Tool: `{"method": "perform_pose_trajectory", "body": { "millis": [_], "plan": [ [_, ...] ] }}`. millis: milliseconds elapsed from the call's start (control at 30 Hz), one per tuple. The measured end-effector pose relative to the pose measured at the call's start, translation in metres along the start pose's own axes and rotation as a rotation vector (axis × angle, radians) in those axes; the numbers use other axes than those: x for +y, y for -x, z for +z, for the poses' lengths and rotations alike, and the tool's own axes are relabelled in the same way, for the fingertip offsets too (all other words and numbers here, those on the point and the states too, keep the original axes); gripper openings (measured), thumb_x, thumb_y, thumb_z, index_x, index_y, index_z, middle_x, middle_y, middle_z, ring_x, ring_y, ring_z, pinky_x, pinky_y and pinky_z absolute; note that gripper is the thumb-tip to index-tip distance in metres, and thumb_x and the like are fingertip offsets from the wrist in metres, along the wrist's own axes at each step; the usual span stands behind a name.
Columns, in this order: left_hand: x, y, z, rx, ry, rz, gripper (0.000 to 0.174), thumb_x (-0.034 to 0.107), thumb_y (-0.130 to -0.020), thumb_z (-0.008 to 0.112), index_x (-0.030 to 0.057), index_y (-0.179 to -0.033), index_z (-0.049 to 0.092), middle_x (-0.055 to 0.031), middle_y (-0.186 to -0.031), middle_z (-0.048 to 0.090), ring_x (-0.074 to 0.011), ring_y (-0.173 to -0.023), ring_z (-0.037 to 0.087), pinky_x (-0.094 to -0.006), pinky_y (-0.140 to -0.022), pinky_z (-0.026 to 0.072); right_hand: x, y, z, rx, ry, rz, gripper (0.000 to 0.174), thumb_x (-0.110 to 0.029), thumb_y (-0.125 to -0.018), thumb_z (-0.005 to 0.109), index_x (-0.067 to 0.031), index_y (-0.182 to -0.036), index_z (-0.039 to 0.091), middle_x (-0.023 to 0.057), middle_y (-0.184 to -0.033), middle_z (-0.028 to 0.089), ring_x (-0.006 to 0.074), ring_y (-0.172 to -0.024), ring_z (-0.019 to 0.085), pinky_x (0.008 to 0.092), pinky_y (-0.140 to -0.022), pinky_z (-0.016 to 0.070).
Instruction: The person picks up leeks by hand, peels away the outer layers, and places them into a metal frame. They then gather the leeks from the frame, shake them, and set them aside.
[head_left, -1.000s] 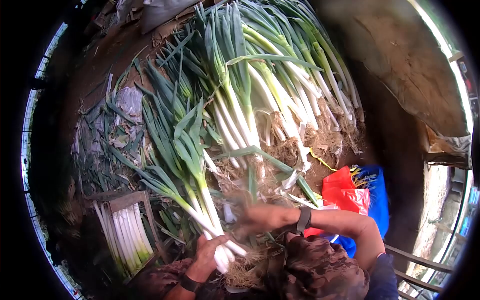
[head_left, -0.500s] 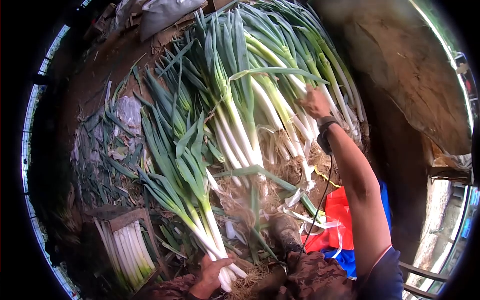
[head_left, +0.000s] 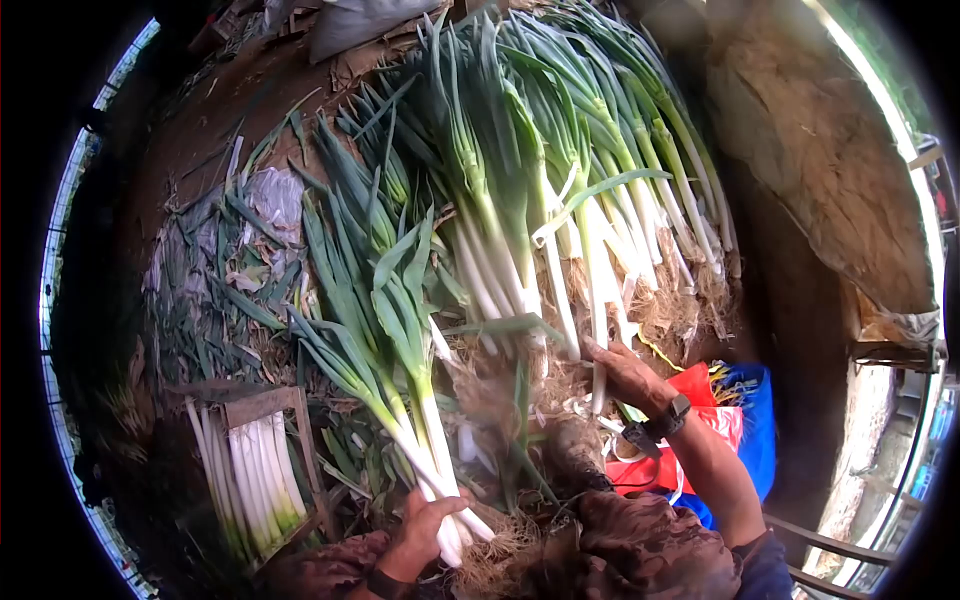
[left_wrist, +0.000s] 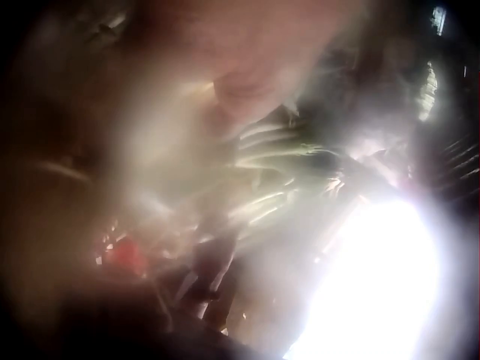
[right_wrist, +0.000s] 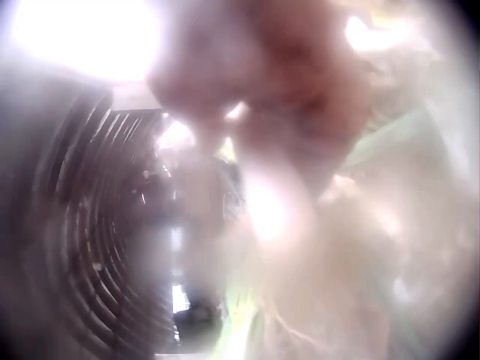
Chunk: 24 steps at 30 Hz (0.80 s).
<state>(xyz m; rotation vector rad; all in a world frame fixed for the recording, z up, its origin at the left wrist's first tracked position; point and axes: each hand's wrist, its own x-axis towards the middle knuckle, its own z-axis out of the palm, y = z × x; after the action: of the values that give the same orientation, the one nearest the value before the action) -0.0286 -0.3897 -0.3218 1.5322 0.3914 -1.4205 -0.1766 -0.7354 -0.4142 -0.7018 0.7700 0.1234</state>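
Observation:
At the lower middle of the head view, my left hand (head_left: 418,532) grips a small bunch of leeks (head_left: 432,440) by their white ends, the thumb lying across the stalks. Their roots (head_left: 492,560) hang over my lap, and the green tops point up and left. To the right, my right hand (head_left: 632,378) holds the white lower stem of a single leek (head_left: 598,345) in front of the big pile (head_left: 480,170). In the right wrist view the blurred hand (right_wrist: 262,82) is around a white stalk (right_wrist: 271,206). Blur covers most of the left wrist view.
A wooden-framed crate (head_left: 300,430) with trimmed white leeks (head_left: 262,470) stands at the lower left. Leaf scraps (head_left: 215,290) litter the ground behind it. A red plastic bag (head_left: 690,385) and a blue one (head_left: 755,425) lie by my right forearm. A brown sheet (head_left: 820,150) hangs at the right.
My right hand went from near my lap up to the pile, then came back down and nearer with one leek. My left hand keeps its hold on the bunch.

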Motion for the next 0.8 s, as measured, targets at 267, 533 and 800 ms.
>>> {"method": "perform_pose_trajectory", "body": {
  "millis": [267, 533, 800],
  "plan": [
    [-0.011, -0.004, -0.007, -0.005, 0.029, 0.070, 0.025, 0.002, -0.077, 0.067, -0.0075, -0.099, 0.061, -0.0131, -0.087, 0.067, -0.0229, -0.080, 0.067, -0.0342, -0.076, 0.0556, -0.026, 0.005, -0.032, 0.423, 0.254, -0.248, 0.038, -0.032, -0.095, 0.066, 0.0034, -0.109, 0.065, 0.0102, -0.093, 0.070, 0.0180, -0.094, 0.068, 0.0307, -0.082, 0.0535],
    [-0.005, -0.002, 0.001, -0.045, 0.033, 0.057, 0.026, 0.007, -0.082, 0.066, -0.0110, -0.101, 0.061, -0.0154, -0.082, 0.066, -0.0248, -0.068, 0.069, -0.0340, -0.055, 0.0581, -0.006, -0.020, -0.008, 0.830, 1.273, -0.776, 0.034, -0.024, -0.094, 0.066, -0.0050, -0.121, 0.057, 0.0170, -0.105, 0.067, 0.0323, -0.086, 0.067, 0.0403, -0.076, 0.0550],
    [-0.011, -0.002, -0.007, -0.047, -0.038, 0.178, 0.022, 0.007, -0.083, 0.068, -0.0056, -0.101, 0.068, -0.0122, -0.087, 0.071, -0.0218, -0.081, 0.070, -0.0322, -0.074, 0.0569, -0.012, -0.114, 0.031, 0.533, 1.365, -0.496, 0.038, -0.039, -0.084, 0.072, -0.0019, -0.077, 0.066, 0.0211, -0.071, 0.066, 0.0359, -0.067, 0.067, 0.0472, -0.062, 0.0529]
  ]
}}
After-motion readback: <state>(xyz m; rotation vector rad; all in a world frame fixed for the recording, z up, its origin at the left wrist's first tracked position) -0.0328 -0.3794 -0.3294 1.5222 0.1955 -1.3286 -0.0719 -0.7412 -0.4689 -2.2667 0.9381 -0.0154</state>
